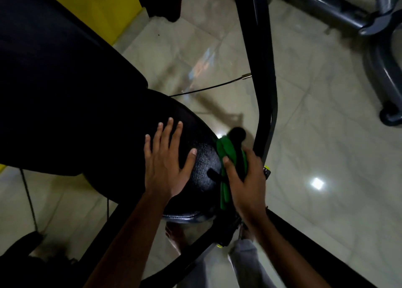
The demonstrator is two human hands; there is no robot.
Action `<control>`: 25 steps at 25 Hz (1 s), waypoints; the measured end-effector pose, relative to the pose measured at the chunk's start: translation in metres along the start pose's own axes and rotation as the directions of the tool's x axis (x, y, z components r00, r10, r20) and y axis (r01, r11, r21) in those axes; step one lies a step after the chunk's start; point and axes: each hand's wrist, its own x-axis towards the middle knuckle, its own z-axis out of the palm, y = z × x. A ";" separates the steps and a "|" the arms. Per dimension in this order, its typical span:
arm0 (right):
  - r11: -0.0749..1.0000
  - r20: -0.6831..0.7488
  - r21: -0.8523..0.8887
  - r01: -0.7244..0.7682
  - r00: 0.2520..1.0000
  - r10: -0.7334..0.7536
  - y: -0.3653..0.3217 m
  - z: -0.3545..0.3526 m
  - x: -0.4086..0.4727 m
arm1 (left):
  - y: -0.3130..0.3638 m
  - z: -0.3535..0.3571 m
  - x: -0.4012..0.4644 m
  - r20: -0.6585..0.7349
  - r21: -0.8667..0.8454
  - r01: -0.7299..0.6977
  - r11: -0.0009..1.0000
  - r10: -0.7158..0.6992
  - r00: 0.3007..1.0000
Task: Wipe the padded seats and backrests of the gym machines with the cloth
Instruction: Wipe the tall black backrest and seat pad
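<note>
The right hand, right of centre in the lower half of the frame, has its fingers curled over a green cloth, thumb on the near side, and holds the cloth bunched against the right edge of the padded seat. The left hand, just left of it at frame centre, lies flat on the top of the same seat with fingers straight and spread wide, holding nothing; it appears to brace the pad. The seat is a black, textured, rounded cushion; above and to the left of it a larger black pad, probably the backrest, fills the upper left of the frame and is too dark to show detail. A black frame tube runs from the top centre down past the right hand, and a thin cable crosses the tiled floor behind the seat. A grey machine base occupies the upper right corner. Step in hand, as judged: wiping the side edge of the seat. Most of the seat top and the whole backrest appear to remain. The next move calls for drawing the cloth from the edge onto the top surface, which requires the left hand to lift or shift clear, then working upward to the backrest.
</note>
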 end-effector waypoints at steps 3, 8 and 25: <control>0.999 -0.089 0.031 -0.039 0.995 0.042 0.007 0.005 -0.058 | -0.001 0.001 0.000 -0.010 0.006 0.000 1.000 0.000 1.000; 0.992 -0.099 0.085 -0.093 0.990 0.102 0.003 0.011 -0.072 | -0.003 0.002 -0.001 -0.018 0.028 0.006 1.000 -0.005 1.000; 0.860 0.346 -0.184 0.476 0.850 -0.396 -0.160 -0.129 -0.016 | 0.049 -0.165 -0.113 -0.174 -0.499 0.222 0.837 -0.348 0.921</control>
